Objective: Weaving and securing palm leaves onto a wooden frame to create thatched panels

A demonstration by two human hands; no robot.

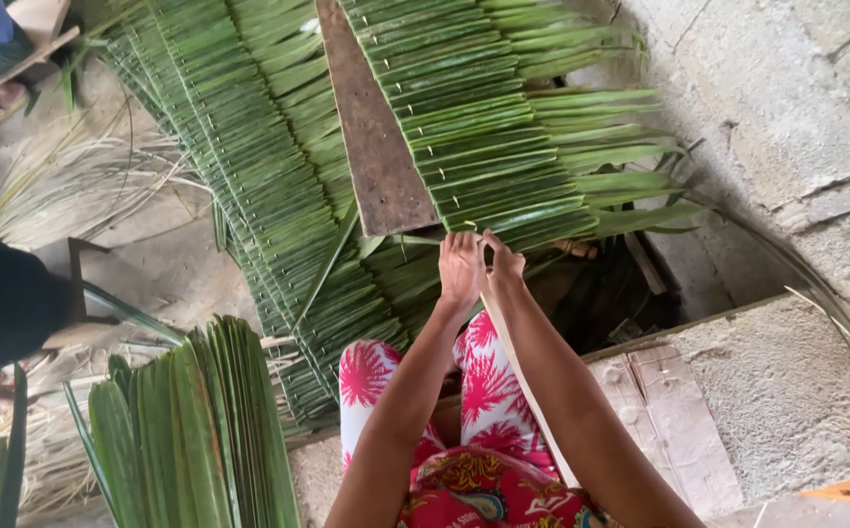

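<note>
Both your hands meet just below the brown wooden plank (376,127). Your left hand (461,269) and right hand (505,262) pinch the long green folded leaf (503,220) there. Pull hard and it could tear or slip off the thin pale stick (527,391).

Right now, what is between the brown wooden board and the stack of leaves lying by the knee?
In the head view, stitched leaf panels fill that stretch.

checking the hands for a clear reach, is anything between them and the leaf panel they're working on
Nothing visible. The left hand and right hand are already at the near edge of the leaf panel. The wooden board lies on the leaves beside the panel, left of the hands, not in between.
</note>
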